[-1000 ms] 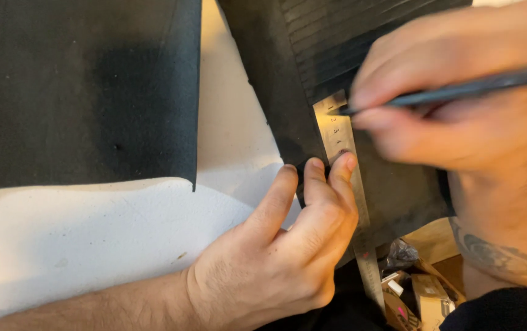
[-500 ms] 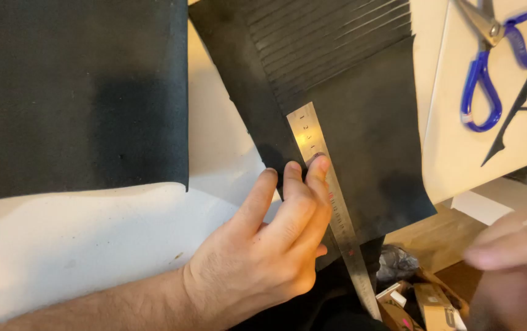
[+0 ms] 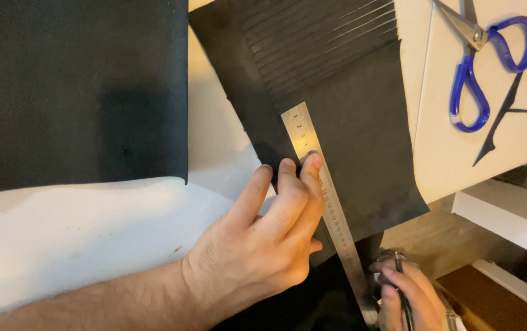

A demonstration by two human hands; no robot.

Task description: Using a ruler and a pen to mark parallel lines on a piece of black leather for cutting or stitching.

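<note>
At the middle of the view, the left hand [image 3: 257, 245] lies flat, fingers together, their tips pressing a steel ruler [image 3: 324, 202] onto a black sheet [image 3: 349, 122]. The fingertips [image 3: 312, 162] sit on the ruler's upper part and on the sheet's left edge beside it. The ruler runs from about 11 o'clock down to 5 o'clock, its lower end jutting past the sheet's bottom edge. The sheet is smooth where the ruler lies and ribbed toward 12 o'clock.

At 5 o'clock from the left hand, the right hand [image 3: 407, 300] sits low by the ruler's lower end, fingers curled around a thin dark pen-like tool [image 3: 403, 300]; whether it touches the ruler cannot be told.

At 9 to 11 o'clock lies a second, larger black sheet [image 3: 73, 92] on a white surface [image 3: 79, 233]. At 2 o'clock, on a cream board [image 3: 459, 159], lie blue-handled scissors [image 3: 481, 67] and a dark sliver [image 3: 499, 122] just beside them.
</note>
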